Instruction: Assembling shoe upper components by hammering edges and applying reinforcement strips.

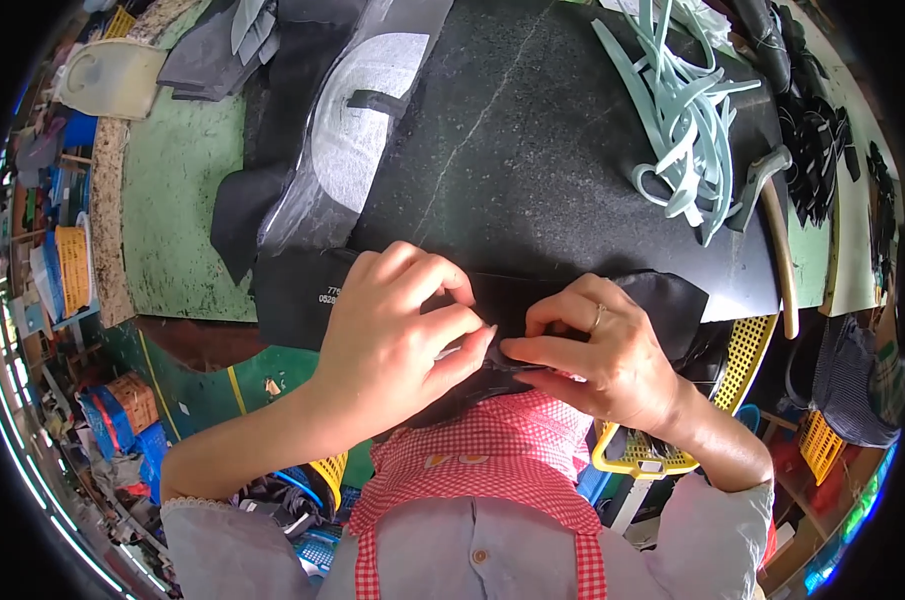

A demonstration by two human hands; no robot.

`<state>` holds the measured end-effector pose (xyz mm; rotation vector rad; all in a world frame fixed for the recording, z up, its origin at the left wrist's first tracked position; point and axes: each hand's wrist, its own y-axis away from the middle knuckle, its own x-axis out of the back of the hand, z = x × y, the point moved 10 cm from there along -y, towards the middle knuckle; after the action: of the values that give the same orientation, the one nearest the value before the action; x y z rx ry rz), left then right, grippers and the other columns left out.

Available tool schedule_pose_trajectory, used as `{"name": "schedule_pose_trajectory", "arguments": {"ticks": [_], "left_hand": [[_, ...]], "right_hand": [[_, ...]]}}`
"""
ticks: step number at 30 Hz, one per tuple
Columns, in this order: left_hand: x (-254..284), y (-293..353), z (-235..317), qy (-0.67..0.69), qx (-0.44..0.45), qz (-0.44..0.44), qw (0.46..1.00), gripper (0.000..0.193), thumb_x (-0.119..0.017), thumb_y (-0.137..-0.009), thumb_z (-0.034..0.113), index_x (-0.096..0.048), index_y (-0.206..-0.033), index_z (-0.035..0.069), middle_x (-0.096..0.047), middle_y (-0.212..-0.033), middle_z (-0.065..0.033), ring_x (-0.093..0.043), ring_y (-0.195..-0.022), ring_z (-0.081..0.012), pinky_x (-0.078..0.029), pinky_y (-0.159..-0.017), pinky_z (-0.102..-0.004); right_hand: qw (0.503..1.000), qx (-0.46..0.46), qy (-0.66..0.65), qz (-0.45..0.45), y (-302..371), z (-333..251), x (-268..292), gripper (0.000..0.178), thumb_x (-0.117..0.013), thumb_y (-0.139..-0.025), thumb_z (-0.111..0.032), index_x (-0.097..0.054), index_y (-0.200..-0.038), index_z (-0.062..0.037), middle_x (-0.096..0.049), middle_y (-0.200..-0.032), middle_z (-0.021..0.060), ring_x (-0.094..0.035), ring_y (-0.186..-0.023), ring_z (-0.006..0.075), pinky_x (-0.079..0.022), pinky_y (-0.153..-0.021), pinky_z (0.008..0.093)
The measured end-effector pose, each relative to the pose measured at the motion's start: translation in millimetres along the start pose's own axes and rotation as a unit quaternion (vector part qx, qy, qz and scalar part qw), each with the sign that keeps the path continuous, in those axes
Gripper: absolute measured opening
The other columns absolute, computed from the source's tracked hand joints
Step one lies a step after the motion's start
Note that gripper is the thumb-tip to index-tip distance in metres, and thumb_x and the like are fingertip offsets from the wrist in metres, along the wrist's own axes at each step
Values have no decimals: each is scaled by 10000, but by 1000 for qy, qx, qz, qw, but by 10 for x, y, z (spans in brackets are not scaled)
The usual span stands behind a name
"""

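A wide, flexible black piece [662, 300], like leather or fabric, lies along the near edge of the work surface, with small white printing at its left. Thumb and fingertips of my left hand [387, 325] are pinched together at the middle of its near edge. Close beside it, my right hand [612, 350], with a ring on one finger, pinches the same edge. The fingertips of both hands almost meet. What exactly lies between them is partly hidden by the fingers.
Beyond my hands is a dark slab [502, 130]. A black strip with a whitish half-round patch [357, 130] lies at left. A heap of pale blue-green strips [687, 140] and a hammer [767, 185] are at right. Yellow basket [747, 365] stands below the right edge.
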<state>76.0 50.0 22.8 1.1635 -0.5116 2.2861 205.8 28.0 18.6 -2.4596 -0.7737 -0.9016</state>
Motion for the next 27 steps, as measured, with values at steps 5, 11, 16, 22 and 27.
{"name": "schedule_pose_trajectory", "arguments": {"ticks": [5, 11, 16, 22, 27], "left_hand": [[-103, 185, 274, -51, -129, -77, 987, 403, -819, -801, 303, -764, -1149, 107, -664, -1291, -40, -596, -1218, -274, -497, -970, -454], [190, 107, 289, 126, -63, -123, 982, 262, -828, -865, 115, -808, -1125, 87, -801, -1002, -60, -770, -867, -218, -611, -750, -365], [156, 420, 22, 318, 67, -163, 931, 258, -790, -932, 94, -783, -1187, 56, -780, -927, -155, -772, -795, -283, -585, -706, -375], [23, 474, 58, 242, -28, -79, 967, 266, -717, -997, 205, -733, -1247, 117, -685, -791, -125, -684, -716, -310, -524, -654, -460], [11, 502, 78, 268, -44, -49, 961, 196, -687, -960, 194, -691, -1094, 51, -699, -825, -180, -684, -772, -395, -522, -677, -508]], "right_hand": [[997, 40, 65, 24, 34, -61, -36, 335, -869, -680, -84, -795, -1007, -101, -688, -977, 29, -659, -833, 231, -561, -719, 358], [990, 17, -137, 11, -100, -102, 547, 219, -880, -828, -160, -769, -981, -48, -726, -933, 81, -716, -842, 263, -586, -716, 377], [955, -129, 150, 219, -156, 332, 1563, 288, -601, -906, 111, -711, -1152, 11, -720, -1108, 123, -666, -903, 262, -520, -833, 332], [996, 64, 56, 39, -646, -173, 690, 561, -577, -668, 146, -743, -1162, -63, -674, -1301, 172, -659, -1158, 370, -529, -996, 443], [975, 139, 118, -128, -1136, -324, -209, 674, -748, -632, 55, -729, -1272, -154, -471, -1602, 194, -455, -1469, 407, -334, -1234, 554]]}}
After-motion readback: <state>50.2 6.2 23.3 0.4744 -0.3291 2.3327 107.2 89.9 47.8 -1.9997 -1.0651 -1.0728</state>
